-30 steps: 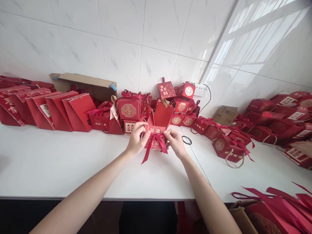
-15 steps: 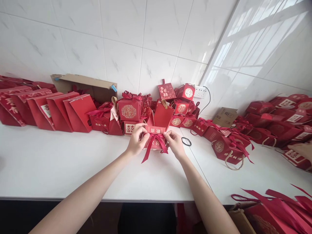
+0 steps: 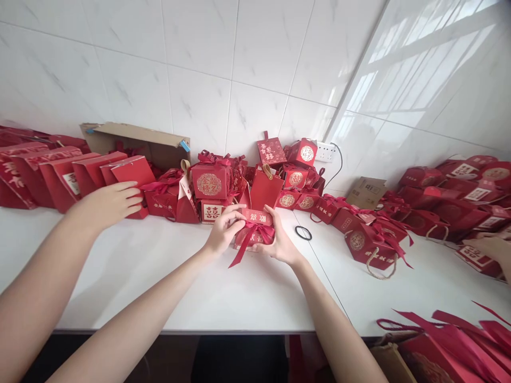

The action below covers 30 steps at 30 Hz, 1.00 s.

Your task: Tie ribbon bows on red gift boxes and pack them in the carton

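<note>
Gripping a small red box point(image 3: 254, 230) just above the white table point(image 3: 159, 276), your left hand point(image 3: 222, 234) and right hand point(image 3: 278, 242) clasp its sides (its ribbon point(image 3: 244, 246) hangs loose). Farther left, another person's hand point(image 3: 107, 203) touches the red bags point(image 3: 80, 178) along the wall.

The near face of the small red gift box point(image 3: 255, 230) is partly covered by the left hand point(image 3: 222, 234), the right hand point(image 3: 278, 242) and the ribbon bow point(image 3: 253, 234). Its gold lettering is too small to read.

A co-worker's arm enters from the left picture edge; its hand point(image 3: 107, 203) covers part of a flat red bag point(image 3: 131, 173).

A second co-worker's hand point(image 3: 489, 248) is cut off by the right edge.

The cardboard box point(image 3: 138, 139) interior is hidden.
</note>
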Available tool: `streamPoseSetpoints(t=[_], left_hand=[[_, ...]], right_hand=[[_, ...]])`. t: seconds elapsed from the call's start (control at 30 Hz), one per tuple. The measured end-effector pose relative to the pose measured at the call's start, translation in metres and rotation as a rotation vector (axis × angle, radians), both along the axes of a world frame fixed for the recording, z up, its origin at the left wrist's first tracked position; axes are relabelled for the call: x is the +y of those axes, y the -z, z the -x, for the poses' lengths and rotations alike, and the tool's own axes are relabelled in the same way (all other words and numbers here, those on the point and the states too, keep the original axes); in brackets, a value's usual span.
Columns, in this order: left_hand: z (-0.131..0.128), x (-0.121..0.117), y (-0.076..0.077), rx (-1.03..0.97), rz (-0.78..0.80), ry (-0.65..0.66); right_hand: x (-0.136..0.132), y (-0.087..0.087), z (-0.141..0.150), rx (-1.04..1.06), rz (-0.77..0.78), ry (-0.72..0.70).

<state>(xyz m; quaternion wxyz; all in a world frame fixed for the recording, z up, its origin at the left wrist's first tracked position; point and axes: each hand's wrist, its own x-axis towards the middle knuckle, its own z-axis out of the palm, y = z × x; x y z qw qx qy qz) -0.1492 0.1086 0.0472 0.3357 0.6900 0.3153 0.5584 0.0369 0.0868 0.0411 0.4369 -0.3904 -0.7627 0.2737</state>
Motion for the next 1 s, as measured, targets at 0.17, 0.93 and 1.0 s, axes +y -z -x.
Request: streamPoseSetpoints(t=[0.17, 0.93, 1.0], left_hand=[[0.006, 0.003, -0.003, 0.028, -0.061, -0.011], [0.020, 0.005, -0.010, 0.574, -0.641, -0.289], [0.019, 0.005, -0.011, 0.579, -0.646, -0.283]], right_hand=[[0.003, 0.003, -0.003, -0.053, -0.081, -0.014], [0.001, 0.000, -0.001, -0.070, -0.097, 0.054], [0.001, -0.001, 0.000, -0.070, -0.108, 0.055]])
